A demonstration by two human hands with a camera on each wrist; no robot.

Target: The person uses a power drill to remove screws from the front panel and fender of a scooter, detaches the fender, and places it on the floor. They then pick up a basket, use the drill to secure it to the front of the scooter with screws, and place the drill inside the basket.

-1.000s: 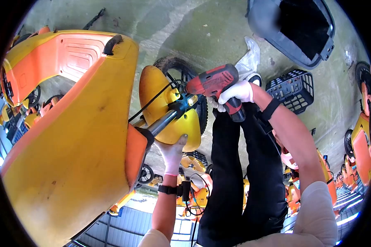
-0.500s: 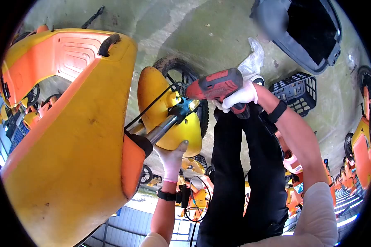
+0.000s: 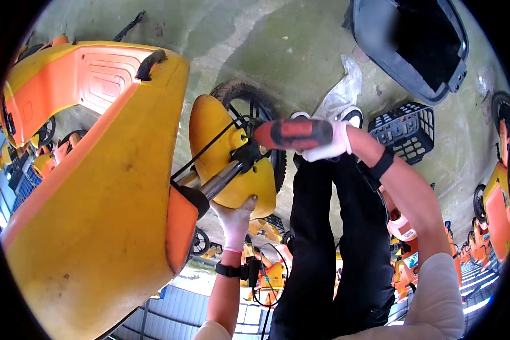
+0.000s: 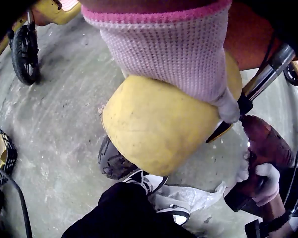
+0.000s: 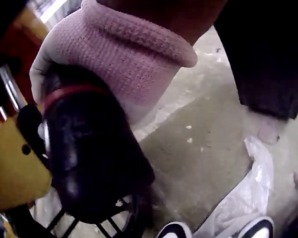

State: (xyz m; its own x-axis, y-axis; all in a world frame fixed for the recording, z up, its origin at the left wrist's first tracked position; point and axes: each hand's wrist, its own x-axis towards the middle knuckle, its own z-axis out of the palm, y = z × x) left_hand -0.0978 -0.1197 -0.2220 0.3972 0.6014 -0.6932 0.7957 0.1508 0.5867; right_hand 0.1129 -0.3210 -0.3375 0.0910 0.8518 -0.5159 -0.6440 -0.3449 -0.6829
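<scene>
In a white knit glove, my left hand [image 3: 234, 218] grips the lower edge of a yellow mudguard [image 3: 256, 184], thumb lying on its near face. The mudguard sits over a black spoked wheel [image 3: 241, 90], beside a silver fork tube [image 3: 221, 181]. My gloved right hand [image 3: 333, 144] holds a red and black cordless power driver [image 3: 294, 134] by its handle. Its nose overlaps the end of the fork in the head view, hiding the contact point. In the right wrist view, the driver's dark lower end [image 5: 94, 148] hangs below the fist.
A large yellow and orange vehicle body [image 3: 107, 187] fills the left side. Right of the wheel lie a clear plastic bag [image 3: 345, 85], a black crate [image 3: 405, 130] and a big dark bin [image 3: 419, 51]. My shoes [image 4: 176, 215] stand near the bag. More orange vehicles surround the area.
The driver has turned from a slant to nearly level, its handle swinging out of sight underneath, while its nose stays by the fork end. My left hand keeps its hold on the mudguard.
</scene>
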